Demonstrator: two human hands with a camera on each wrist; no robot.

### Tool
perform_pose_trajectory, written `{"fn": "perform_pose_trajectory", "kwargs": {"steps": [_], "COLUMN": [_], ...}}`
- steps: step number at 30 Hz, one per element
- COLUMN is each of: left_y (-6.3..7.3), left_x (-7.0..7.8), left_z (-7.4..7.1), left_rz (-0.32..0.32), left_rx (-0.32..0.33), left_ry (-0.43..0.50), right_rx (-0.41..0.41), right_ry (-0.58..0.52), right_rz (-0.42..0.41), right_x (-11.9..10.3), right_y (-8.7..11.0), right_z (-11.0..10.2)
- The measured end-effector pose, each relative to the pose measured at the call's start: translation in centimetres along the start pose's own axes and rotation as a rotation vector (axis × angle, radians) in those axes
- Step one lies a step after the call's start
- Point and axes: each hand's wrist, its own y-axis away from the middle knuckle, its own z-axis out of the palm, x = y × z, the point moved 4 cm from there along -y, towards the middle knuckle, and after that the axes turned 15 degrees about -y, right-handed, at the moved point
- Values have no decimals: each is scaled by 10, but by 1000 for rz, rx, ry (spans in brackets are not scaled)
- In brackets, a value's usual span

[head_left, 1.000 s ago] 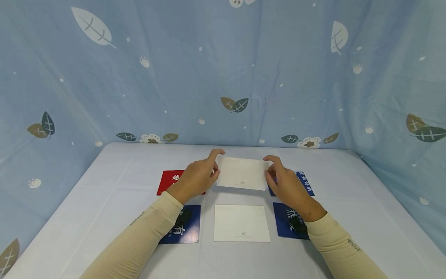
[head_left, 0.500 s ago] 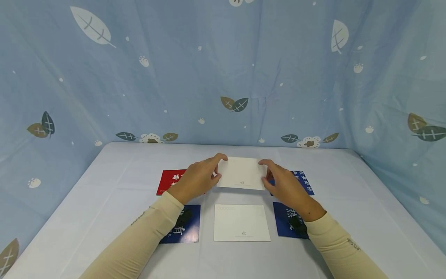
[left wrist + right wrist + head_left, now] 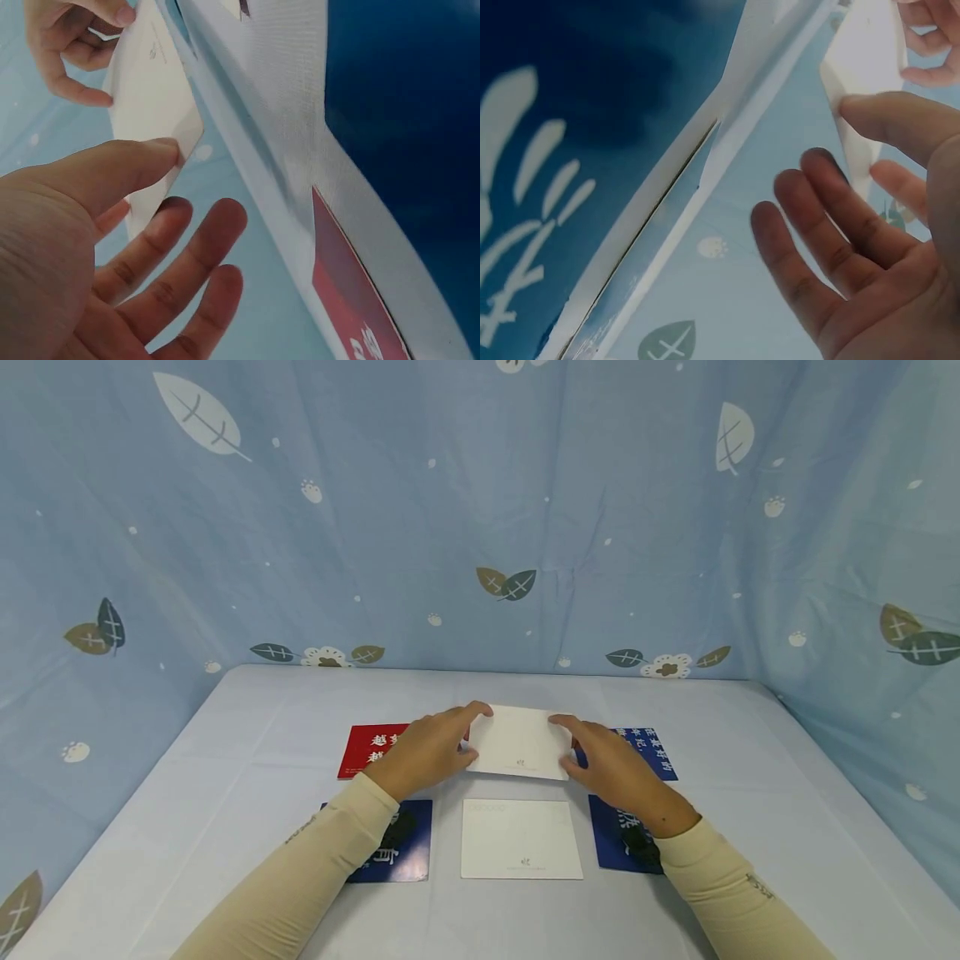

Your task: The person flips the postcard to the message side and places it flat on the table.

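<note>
Left hand (image 3: 429, 748) and right hand (image 3: 617, 763) pinch the farther white postcard (image 3: 519, 739) by its sides, apparently just above the surface (image 3: 187, 810) toward its far edge; light, level pinches should avoid bowing.

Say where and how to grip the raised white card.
Pinch the raised white card by its short edges, one hand from each side, as the left hand and right hand do; it is thin and wider than tall, so holding both ends probably keeps it steadiest.
</note>
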Motion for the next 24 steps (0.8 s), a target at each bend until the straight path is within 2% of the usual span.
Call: {"fn": "perform_pose_trajectory", "kwargs": {"steps": [12, 24], "left_y": [4, 5], "left_x": [2, 4], "left_z": [7, 10], "left_rz": [-37, -34], "left_rx": [-101, -125], "left_ry": [26, -6], "right_rx": [-20, -79], "right_ry": [65, 102], "right_rz": [-46, -83], "right_x": [-1, 0], "right_y": [1, 3], "right_z": [3, 8]}}
